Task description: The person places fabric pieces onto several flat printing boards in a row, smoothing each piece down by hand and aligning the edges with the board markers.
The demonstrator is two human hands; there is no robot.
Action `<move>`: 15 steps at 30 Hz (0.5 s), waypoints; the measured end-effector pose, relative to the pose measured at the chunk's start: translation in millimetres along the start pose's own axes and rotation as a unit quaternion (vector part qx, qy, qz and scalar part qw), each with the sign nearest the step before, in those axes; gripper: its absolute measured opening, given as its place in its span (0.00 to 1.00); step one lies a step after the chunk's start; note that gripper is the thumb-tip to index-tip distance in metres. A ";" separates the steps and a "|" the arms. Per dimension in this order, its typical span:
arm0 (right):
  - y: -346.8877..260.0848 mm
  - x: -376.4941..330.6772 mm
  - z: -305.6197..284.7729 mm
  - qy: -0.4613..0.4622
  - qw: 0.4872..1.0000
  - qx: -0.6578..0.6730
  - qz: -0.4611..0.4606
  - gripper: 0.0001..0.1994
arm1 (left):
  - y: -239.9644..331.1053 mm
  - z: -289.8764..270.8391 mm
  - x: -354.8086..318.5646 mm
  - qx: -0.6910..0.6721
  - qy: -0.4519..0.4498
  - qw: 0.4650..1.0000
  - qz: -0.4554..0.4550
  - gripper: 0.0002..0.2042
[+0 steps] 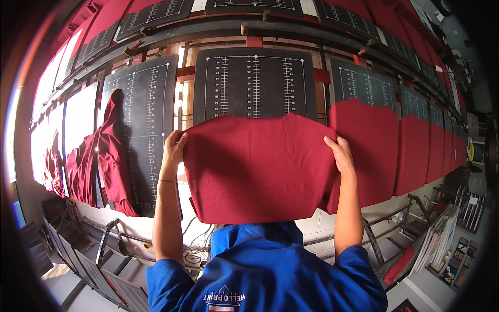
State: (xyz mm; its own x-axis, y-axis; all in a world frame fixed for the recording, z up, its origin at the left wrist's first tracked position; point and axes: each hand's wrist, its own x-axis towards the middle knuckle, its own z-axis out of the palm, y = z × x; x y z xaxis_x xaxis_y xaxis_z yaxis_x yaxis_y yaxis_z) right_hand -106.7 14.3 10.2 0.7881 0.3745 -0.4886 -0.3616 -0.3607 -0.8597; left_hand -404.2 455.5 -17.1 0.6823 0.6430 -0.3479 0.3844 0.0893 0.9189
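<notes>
A maroon fabric panel [260, 166] lies spread over the near part of a black printing board [228, 83] marked with white ruler scales. At the panel's left edge my left hand [174, 150] grips the cloth near its upper corner. My right hand [341, 156] pinches the opposite edge, thumb on top. The panel's far edge is notched and curved, and its near edge hangs toward my blue shirt [291, 265]. Folds run lightly across the cloth. The fingers under both edges are partly hidden.
Another board [140, 125] stands at left, with a crumpled maroon cloth [112, 161] on it. To the right, a flat maroon panel [363, 151] covers the neighbouring board, and several more continue beyond. A dark rail [218, 31] crosses behind. Cables [196, 255] hang below.
</notes>
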 end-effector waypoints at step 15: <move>-34.1 74.6 6.9 0.173 0.933 -0.287 -0.135 0.23 | 42.3 1.3 86.3 0.181 0.060 0.981 0.043 0.10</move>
State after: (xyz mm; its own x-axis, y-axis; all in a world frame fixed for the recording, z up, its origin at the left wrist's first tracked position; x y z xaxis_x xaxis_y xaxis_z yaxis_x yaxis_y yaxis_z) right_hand -39.0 60.5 2.0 0.9612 0.2554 -0.1037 0.1207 -0.7280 -0.6748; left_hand -328.3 513.8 -8.5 0.6520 0.7236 -0.2267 0.5387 -0.2316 0.8100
